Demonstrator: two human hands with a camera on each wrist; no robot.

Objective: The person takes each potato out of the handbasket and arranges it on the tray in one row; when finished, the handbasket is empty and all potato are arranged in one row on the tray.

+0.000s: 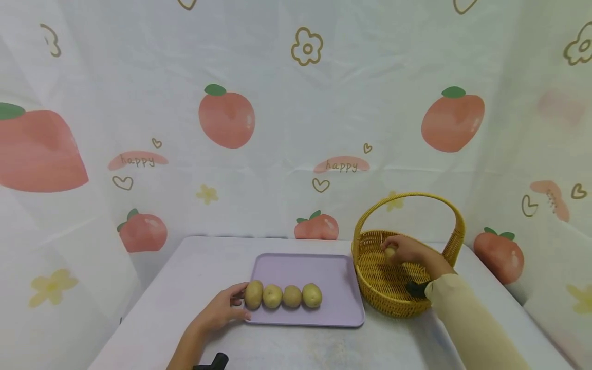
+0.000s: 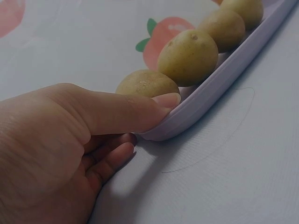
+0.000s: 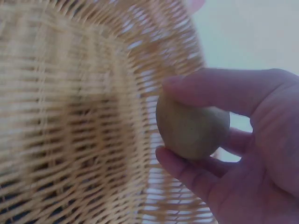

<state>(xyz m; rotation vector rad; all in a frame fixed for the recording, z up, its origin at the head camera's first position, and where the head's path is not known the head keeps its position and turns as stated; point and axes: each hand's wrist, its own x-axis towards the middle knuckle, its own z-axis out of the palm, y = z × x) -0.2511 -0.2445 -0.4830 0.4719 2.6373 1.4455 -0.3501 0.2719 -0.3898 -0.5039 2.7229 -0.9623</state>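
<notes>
A lilac tray lies on the table with several potatoes in a row along its near left part. My left hand grips the tray's near left corner; in the left wrist view the thumb lies over the rim, close to the end potato, and the other fingers curl beside the tray's edge. Over the inside of a yellow wicker basket, my right hand holds another potato between thumb and fingers. The basket's woven wall appears beside this potato in the right wrist view.
The basket's tall arched handle rises around the right arm. The basket stands right of the tray, against its right side. A white cloth backdrop printed with peaches hangs behind and at both sides of the white table.
</notes>
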